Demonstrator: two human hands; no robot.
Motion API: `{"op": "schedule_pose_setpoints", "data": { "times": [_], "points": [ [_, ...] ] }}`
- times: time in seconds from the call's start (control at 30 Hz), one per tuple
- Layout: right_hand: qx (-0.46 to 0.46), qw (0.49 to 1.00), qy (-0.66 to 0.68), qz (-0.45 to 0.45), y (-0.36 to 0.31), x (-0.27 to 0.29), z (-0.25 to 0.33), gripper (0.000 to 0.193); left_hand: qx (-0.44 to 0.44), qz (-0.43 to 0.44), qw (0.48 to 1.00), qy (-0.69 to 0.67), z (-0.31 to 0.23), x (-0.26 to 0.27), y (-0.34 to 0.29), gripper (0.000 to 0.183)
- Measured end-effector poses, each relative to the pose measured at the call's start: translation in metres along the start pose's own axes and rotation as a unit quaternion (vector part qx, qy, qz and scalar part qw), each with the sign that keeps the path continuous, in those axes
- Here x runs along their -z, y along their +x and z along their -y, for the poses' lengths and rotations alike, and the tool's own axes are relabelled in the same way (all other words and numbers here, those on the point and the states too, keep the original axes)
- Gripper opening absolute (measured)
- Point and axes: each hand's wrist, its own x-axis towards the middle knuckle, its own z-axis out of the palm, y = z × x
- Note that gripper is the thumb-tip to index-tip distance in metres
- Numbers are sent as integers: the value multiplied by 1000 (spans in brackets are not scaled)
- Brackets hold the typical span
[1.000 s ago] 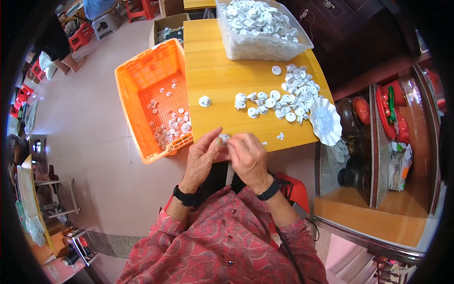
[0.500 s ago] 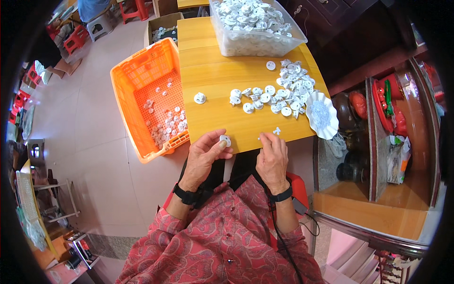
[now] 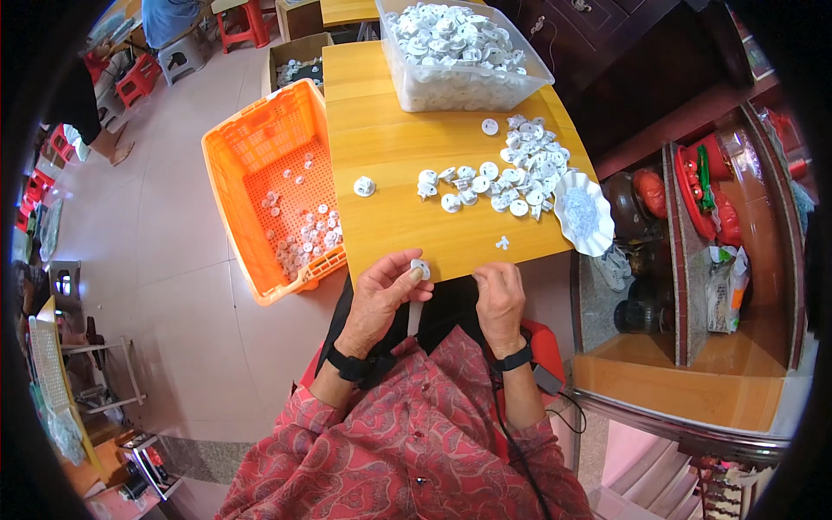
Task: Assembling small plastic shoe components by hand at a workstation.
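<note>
Between the thumb and fingers of my left hand [image 3: 387, 289] is a round white plastic piece [image 3: 422, 268], held at the near edge of the yellow wooden table [image 3: 381, 221]. My right hand [image 3: 500, 299] is closed in a pinch at the same edge, a little to the right; whatever its fingertips hold is hidden or too small to make out. Just beyond it lie a few tiny pale parts [image 3: 502, 243]. Farther back spreads a pile of white plastic pieces [image 3: 529, 165], and one piece [image 3: 364, 186] stands apart at the left.
A scalloped white dish [image 3: 568, 227] of small clear bits sits at the table's right edge. At the back stands a clear plastic tub [image 3: 464, 97] heaped with white pieces. An orange crate [image 3: 221, 182] with several pieces inside is left of the table. Shelves [image 3: 680, 277] stand at right.
My right hand has drawn its pinched fingertips slightly back toward me and away from the tiny parts. My left hand keeps hold of the round piece. The whole view has shifted a little.
</note>
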Motion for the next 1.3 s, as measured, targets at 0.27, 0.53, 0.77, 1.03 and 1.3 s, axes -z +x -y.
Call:
{"op": "schedule_pose_setpoints", "data": {
  "times": [0.27, 0.53, 0.77, 1.03, 1.3],
  "points": [
    [-225, 925, 305, 31, 23, 12, 34, 9, -1, 22, 999, -47, 2, -1, 1, 36],
    [-236, 886, 396, 43, 27, 16, 62, 11, -2, 49, 993, -107, 3, 0, -2, 35],
    [-205, 888, 407, 55, 28, 18, 71, 10, -21, 61, 992, -111, 2, -1, -3, 34],
    [-143, 924, 354, 19, 32, 23, 81, 11, -23, 87, 986, -144, 4, -3, -2, 36],
    [-173, 936, 308, -8, 27, 20, 81, 17, -20, 97, 983, -155, 5, -3, -3, 37]
  ]
}}
